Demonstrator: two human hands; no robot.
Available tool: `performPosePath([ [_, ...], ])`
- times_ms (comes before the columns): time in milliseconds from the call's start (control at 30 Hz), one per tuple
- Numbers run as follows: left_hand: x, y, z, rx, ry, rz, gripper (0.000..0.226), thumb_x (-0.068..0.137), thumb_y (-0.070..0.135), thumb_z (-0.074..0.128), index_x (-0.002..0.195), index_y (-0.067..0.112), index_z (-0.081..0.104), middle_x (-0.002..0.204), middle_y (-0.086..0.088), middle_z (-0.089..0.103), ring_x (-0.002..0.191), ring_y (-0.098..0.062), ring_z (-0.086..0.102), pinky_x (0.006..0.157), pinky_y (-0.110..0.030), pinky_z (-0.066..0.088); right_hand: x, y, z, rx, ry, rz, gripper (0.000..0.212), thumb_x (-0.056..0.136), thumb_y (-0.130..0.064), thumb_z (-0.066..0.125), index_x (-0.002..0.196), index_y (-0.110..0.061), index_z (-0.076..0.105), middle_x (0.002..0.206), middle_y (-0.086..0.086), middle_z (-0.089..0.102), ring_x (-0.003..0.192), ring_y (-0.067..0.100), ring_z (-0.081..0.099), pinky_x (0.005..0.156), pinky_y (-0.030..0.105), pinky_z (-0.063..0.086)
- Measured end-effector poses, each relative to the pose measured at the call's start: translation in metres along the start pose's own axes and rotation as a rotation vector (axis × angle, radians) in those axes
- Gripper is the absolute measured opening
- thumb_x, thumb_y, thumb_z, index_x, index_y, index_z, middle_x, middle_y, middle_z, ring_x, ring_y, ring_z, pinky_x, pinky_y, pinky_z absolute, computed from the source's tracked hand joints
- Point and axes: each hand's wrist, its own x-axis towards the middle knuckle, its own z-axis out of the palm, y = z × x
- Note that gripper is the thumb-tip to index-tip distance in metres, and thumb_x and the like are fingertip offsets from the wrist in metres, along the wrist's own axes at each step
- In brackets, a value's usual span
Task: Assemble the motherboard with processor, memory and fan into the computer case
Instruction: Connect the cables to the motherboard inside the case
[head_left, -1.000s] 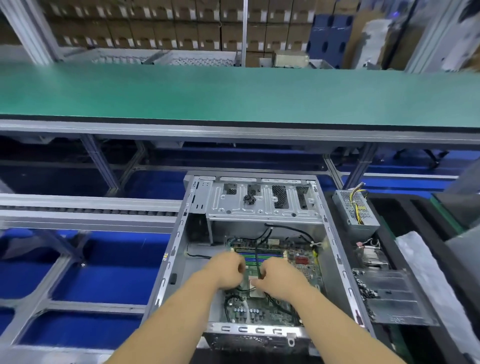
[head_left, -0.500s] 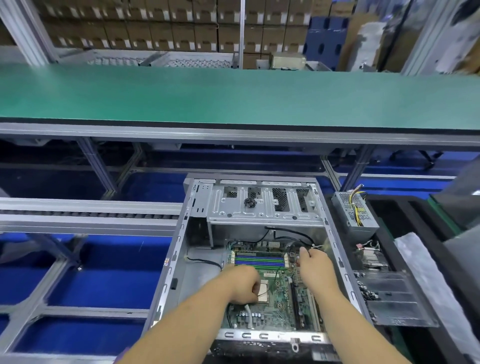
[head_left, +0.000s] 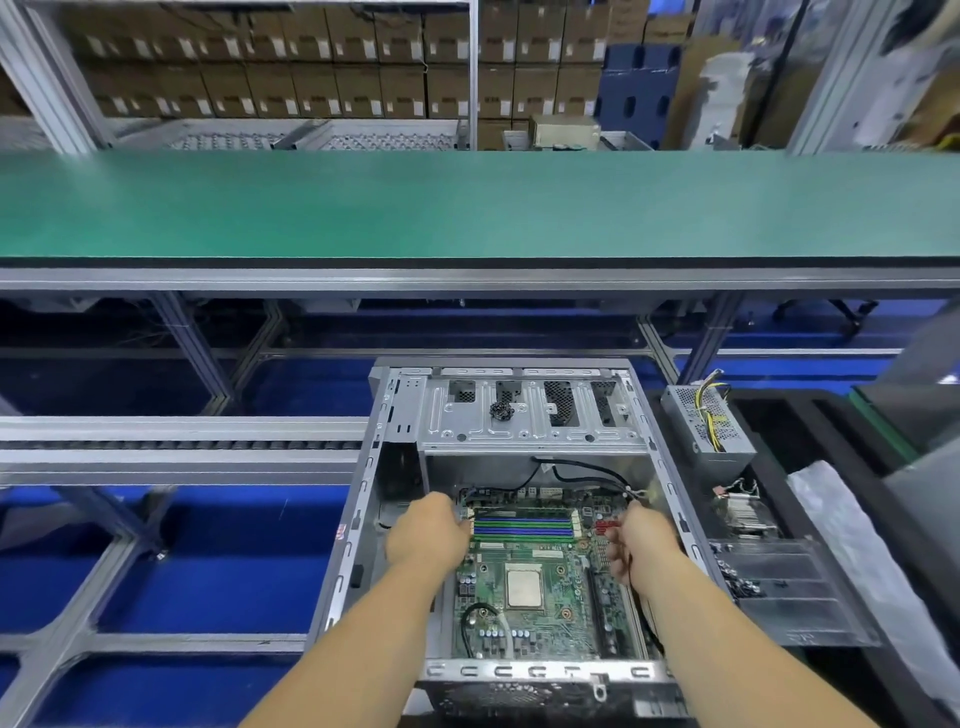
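the computer case (head_left: 511, 519) lies open on its side at the near edge of the work line, and the green motherboard (head_left: 540, 587) sits flat on its floor, with the square silver processor (head_left: 524, 588) bare in the middle of the board and the blue and green memory slots (head_left: 524, 525) running across just beyond it. the left hand (head_left: 428, 535) has its fingers curled at the board's far left corner, beside the end of the memory slots; what they grip, if anything, cannot be told, since the back of the hand hides the fingertips. the right hand (head_left: 647, 543) is at the board's right edge with its fingers curled round a thin black cable (head_left: 592, 470) that loops from the back of the case toward it. a second black cable (head_left: 475, 618) curls over the near left part of the board. the silver drive cage (head_left: 530, 415) spans the far end of the case, overhanging the space past the board, and a small dark cluster of screws (head_left: 502, 410) sits on top of it. to the right of the case, apart from it, a grey power supply (head_left: 709, 426) with yellow and black wires stands in a black tray (head_left: 831, 431), with a finned cooler (head_left: 743, 512) nearer and a clear plastic sheet (head_left: 779, 587) nearer still. a wide green conveyor belt (head_left: 467, 202) crosses behind the case, a roller rail (head_left: 176, 444) runs off to the left, and stacked cardboard boxes (head_left: 311, 57) fill the background.
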Motion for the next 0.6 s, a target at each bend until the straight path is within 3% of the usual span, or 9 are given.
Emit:
performPosePath([
  [100,-0.001,0.003,0.002,-0.001,-0.012,0.035,0.016,0.096,0.035,0.054,0.093,0.021,0.062,0.090,0.002,0.066,0.082,-0.021,0.064,0.066,-0.028,0.049,0.002,-0.001,0.002,0.043,-0.001,0.037,0.045,0.110,-0.033,0.035,0.078,-0.007,0.053,0.060,0.007,0.050,0.046,0.017,0.041,0.046,0.022,0.030],
  [233,0.000,0.003,0.003,0.013,-0.019,0.074,0.017,0.095,0.034,0.054,0.083,0.023,0.058,0.084,0.003,0.065,0.079,-0.020,0.063,0.065,-0.028,0.050,0.005,-0.001,0.003,0.135,-0.039,0.048,0.031,0.105,-0.021,0.033,0.079,-0.012,0.048,0.061,0.005,0.050,0.046,0.015,0.039,0.044,0.019,0.028],
  [333,0.001,0.003,0.003,-0.001,-0.017,0.068,0.021,0.095,0.034,0.054,0.078,0.024,0.055,0.078,0.003,0.063,0.076,-0.021,0.064,0.064,-0.029,0.051,0.007,-0.002,0.007,0.255,-0.031,0.048,0.032,0.107,-0.022,0.032,0.081,-0.013,0.048,0.059,0.003,0.048,0.044,0.016,0.039,0.036,0.017,0.026],
  [500,0.002,0.003,0.004,-0.031,0.001,0.071,0.015,0.098,0.033,0.050,0.089,0.023,0.058,0.085,0.003,0.065,0.078,-0.019,0.064,0.068,-0.031,0.055,0.000,-0.005,0.009,0.410,0.010,0.013,0.021,0.109,-0.026,0.031,0.109,-0.026,0.052,0.070,0.000,0.054,0.045,0.011,0.042,0.036,0.014,0.024],
  [600,0.001,0.003,0.001,-0.053,0.038,0.054,0.014,0.097,0.033,0.050,0.092,0.023,0.058,0.085,0.003,0.065,0.077,-0.018,0.064,0.070,-0.033,0.057,-0.009,-0.006,0.010,0.296,0.032,-0.065,0.022,0.106,-0.019,0.036,0.116,-0.019,0.056,0.075,0.002,0.057,0.053,0.014,0.044,0.048,0.024,0.029],
])
